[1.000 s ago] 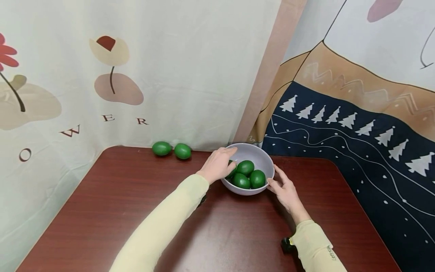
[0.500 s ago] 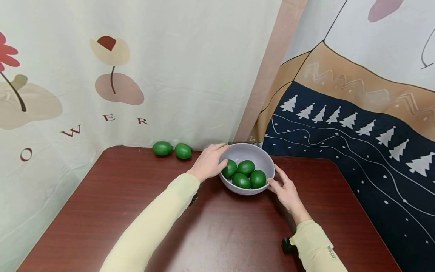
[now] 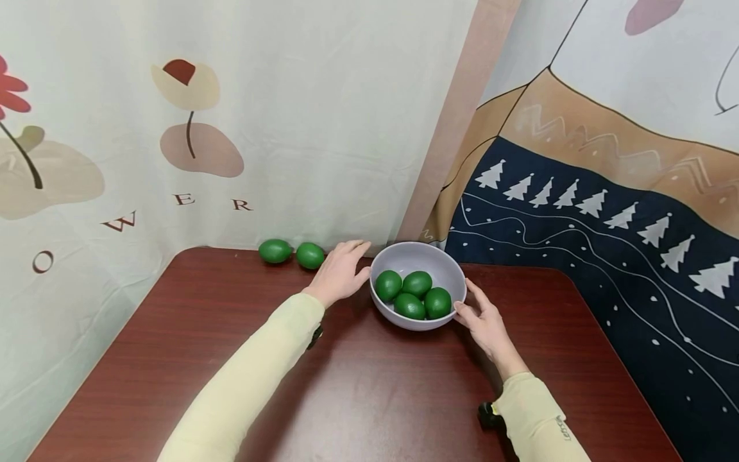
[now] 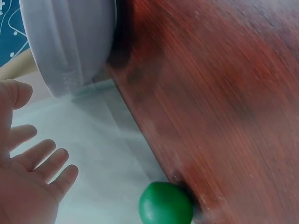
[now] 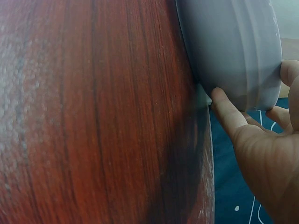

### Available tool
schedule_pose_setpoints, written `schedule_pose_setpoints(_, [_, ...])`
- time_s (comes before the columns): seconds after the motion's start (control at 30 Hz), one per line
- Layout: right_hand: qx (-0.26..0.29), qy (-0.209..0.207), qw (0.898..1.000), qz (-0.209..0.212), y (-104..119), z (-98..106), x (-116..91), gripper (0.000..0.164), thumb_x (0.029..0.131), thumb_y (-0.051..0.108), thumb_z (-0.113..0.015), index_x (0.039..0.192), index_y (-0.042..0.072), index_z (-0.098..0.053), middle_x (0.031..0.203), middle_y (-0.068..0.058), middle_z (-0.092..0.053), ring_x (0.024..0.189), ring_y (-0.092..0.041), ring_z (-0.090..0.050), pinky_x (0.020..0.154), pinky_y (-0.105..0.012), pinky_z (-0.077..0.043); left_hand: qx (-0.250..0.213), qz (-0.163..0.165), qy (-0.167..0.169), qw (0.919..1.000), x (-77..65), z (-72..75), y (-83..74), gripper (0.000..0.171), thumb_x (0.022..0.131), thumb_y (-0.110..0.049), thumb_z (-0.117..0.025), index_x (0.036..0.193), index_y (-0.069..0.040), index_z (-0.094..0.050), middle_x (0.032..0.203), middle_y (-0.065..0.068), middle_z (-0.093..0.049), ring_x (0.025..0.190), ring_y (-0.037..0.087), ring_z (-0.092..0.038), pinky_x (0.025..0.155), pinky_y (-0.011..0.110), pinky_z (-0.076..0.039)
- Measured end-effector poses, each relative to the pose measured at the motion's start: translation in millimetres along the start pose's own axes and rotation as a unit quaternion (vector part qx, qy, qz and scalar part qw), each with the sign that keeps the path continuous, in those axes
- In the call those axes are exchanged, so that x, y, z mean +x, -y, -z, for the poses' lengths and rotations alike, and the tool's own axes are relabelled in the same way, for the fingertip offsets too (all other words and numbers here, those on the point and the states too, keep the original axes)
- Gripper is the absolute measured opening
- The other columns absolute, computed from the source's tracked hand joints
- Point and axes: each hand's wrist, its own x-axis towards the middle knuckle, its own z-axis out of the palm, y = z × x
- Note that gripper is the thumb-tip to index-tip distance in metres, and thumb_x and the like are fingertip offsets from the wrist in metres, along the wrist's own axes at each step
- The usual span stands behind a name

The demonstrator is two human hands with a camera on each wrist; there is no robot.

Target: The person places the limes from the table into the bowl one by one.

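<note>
A pale lilac bowl [image 3: 435, 263] stands near the table's back edge with several green limes [image 3: 409, 307] in its bottom. At its right side my right hand [image 3: 487, 328] grips the wall, thumb by the rim and fingers spread along the outside; the right wrist view shows these fingers [image 5: 226, 109] against the bowl. My left hand [image 3: 339, 274] is just left of the bowl, fingers extended and holding nothing. Beside that hand lies a lime [image 3: 310, 255], with another lime [image 3: 275, 251] farther left. In the left wrist view, the palm and spread fingers [image 4: 37, 154] face the bowl's side.
The dark red wooden table [image 3: 369, 398] ends at the back against a pale printed curtain [image 3: 323, 128]. A navy and tan printed cloth [image 3: 554, 237] hangs on the right. Both wrists carry small dark devices, such as the one on the right wrist [image 3: 489, 416].
My left hand has drawn out of the bowl and moved left toward the loose limes, uncovering the leftmost lime inside. My right hand and the bowl have stayed in place.
</note>
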Motion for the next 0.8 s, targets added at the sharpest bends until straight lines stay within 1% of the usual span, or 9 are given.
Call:
schedule_pose_setpoints(0.13, [-0.001, 0.002, 1.0, -0.002, 0.2, 0.6, 0.8, 0.068, 0.105, 0.004, -0.056, 0.165, 0.008, -0.024, 0.156, -0.03, -0.039, 0.102, 0.003, -0.064, 0.097, -0.033, -0.055, 0.0, 0.01, 0.0, 1.0, -2.5, 2.5, 6.1, 0.056, 0.099, -0.022, -0.062, 0.15, -0.002, -0.052, 0.152, 0.02, -0.05, 0.141, 0.039, -0.045, 0.117, 0.052, -0.036])
schedule_pose_setpoints(0.27, [-0.002, 0.002, 1.0, -0.002, 1.1, 0.5, 0.5, 0.068, 0.105, 0.005, -0.056, 0.165, 0.008, -0.024, 0.156, -0.03, -0.039, 0.103, 0.002, -0.064, 0.095, -0.03, -0.056, -0.002, 0.013, -0.004, 0.9999, -4.9, 5.0, 11.1, 0.055, 0.099, -0.021, -0.063, 0.15, -0.001, -0.052, 0.152, 0.02, -0.05, 0.139, 0.04, -0.046, 0.117, 0.052, -0.036])
schedule_pose_setpoints(0.37, [-0.003, 0.002, 1.0, -0.001, 1.5, 0.4, 0.4, 0.068, 0.105, 0.005, -0.057, 0.165, 0.008, -0.024, 0.156, -0.031, -0.039, 0.105, 0.0, -0.064, 0.096, -0.032, -0.055, 0.0, 0.015, -0.01, 0.9998, -6.8, 5.5, 15.7, 0.055, 0.099, -0.021, -0.062, 0.149, 0.0, -0.053, 0.151, 0.021, -0.051, 0.139, 0.041, -0.046, 0.116, 0.053, -0.037])
schedule_pose_setpoints(0.5, [-0.004, 0.002, 1.0, 0.0, 1.2, 0.4, 1.1, 0.068, 0.105, 0.005, -0.056, 0.165, 0.008, -0.024, 0.156, -0.03, -0.039, 0.104, 0.001, -0.064, 0.097, -0.034, -0.054, -0.001, 0.022, -0.013, 0.9997, -9.0, 6.5, 21.8, 0.054, 0.099, -0.02, -0.062, 0.148, 0.001, -0.053, 0.151, 0.021, -0.051, 0.138, 0.042, -0.046, 0.115, 0.055, -0.037])
schedule_pose_setpoints(0.63, [-0.002, 0.001, 1.0, 0.004, 0.3, 0.3, 1.5, 0.067, 0.105, 0.004, -0.056, 0.164, 0.007, -0.025, 0.156, -0.031, -0.039, 0.102, 0.003, -0.064, 0.097, -0.034, -0.055, 0.001, 0.029, -0.013, 0.9995, -11.1, 7.6, 27.4, 0.054, 0.099, -0.02, -0.062, 0.148, 0.0, -0.053, 0.151, 0.021, -0.051, 0.138, 0.042, -0.045, 0.114, 0.056, -0.038])
schedule_pose_setpoints(0.8, [0.0, -0.002, 1.0, 0.006, -2.6, 0.2, 1.9, 0.067, 0.105, 0.003, -0.057, 0.164, 0.007, -0.026, 0.155, -0.031, -0.04, 0.1, 0.004, -0.064, 0.095, -0.032, -0.056, 0.005, 0.036, -0.007, 0.9993, -13.7, 6.4, 33.8, 0.053, 0.1, -0.02, -0.062, 0.148, 0.0, -0.053, 0.151, 0.021, -0.05, 0.139, 0.042, -0.045, 0.114, 0.057, -0.038])
